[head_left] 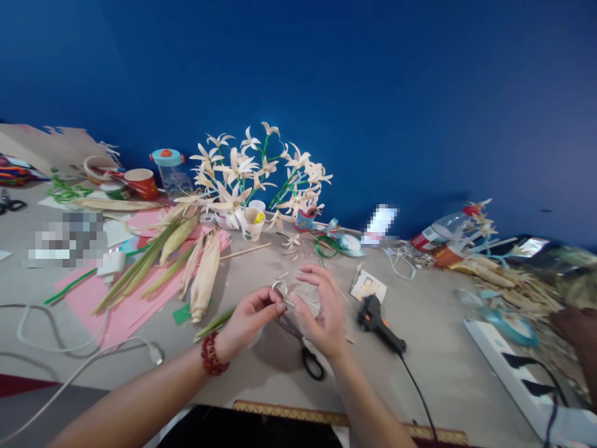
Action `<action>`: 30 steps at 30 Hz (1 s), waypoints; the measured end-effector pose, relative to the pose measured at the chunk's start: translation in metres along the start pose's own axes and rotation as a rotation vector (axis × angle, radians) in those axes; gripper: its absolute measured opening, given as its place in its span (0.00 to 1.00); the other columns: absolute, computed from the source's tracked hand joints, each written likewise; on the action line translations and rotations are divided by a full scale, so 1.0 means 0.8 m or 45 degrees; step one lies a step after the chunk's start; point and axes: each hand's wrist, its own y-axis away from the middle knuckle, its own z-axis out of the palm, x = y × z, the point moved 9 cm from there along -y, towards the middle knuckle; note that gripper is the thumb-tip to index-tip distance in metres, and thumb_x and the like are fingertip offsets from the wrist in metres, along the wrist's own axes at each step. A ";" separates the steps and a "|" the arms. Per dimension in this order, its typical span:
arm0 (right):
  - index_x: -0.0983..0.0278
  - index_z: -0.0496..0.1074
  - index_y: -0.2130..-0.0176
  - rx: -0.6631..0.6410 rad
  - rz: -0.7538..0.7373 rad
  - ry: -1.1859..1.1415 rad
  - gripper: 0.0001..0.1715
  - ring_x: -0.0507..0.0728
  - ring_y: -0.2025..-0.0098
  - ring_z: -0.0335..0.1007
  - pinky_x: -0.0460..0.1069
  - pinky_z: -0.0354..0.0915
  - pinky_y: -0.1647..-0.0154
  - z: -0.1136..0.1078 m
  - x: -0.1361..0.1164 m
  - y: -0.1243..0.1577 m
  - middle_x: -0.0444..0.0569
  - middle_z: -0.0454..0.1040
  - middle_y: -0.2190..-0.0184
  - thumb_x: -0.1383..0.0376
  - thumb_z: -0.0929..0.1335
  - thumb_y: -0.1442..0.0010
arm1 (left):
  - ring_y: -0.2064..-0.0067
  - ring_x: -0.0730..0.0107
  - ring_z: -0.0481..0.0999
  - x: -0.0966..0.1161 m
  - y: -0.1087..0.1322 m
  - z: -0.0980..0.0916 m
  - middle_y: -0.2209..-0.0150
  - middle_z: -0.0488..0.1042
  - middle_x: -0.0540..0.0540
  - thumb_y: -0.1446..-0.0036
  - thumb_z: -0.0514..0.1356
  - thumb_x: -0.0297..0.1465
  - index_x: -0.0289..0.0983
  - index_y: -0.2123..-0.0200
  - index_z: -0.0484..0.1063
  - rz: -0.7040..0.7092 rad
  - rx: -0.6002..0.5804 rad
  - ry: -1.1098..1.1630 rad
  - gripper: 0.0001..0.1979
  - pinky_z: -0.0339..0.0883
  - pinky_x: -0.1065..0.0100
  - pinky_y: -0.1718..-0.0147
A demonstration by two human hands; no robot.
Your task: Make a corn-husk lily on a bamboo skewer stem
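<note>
Above the table's front middle, my left hand [255,317] pinches a small pale curled piece [280,287], possibly husk, between thumb and fingers. My right hand [321,311] is just to its right, fingers spread and curved, with pale thin strips showing between the two hands. Whether its fingertips touch the strips is unclear. Scissors with black handles [313,363] lie below my hands, their blades partly hidden. A black glue gun [380,325] rests to the right beside a small white card [368,285]. Dried corn husks [205,274] lie to the left on pink paper [140,311].
Pale husk flowers on green stems [237,165] stand in cups at the back. A clear bottle [436,231] lies at the back right. White power strip [504,373] and a person's hand [576,330] are at the right. A white cable [88,361] crosses the left side.
</note>
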 end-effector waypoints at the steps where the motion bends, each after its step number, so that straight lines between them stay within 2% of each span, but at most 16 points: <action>1: 0.59 0.68 0.51 -0.001 -0.004 0.005 0.17 0.64 0.45 0.65 0.61 0.63 0.45 0.000 0.000 0.000 0.54 0.68 0.49 0.67 0.68 0.41 | 0.70 0.74 0.65 0.001 0.000 0.000 0.74 0.68 0.51 0.50 0.69 0.36 0.34 0.73 0.72 0.001 0.003 -0.001 0.12 0.60 0.72 0.68; 30: 0.59 0.68 0.50 0.005 -0.019 0.001 0.18 0.64 0.44 0.65 0.62 0.62 0.44 0.002 0.001 0.001 0.55 0.68 0.48 0.68 0.68 0.41 | 0.69 0.75 0.66 0.000 0.000 0.004 0.73 0.68 0.51 0.48 0.69 0.35 0.34 0.72 0.70 0.016 -0.045 0.001 0.12 0.62 0.73 0.67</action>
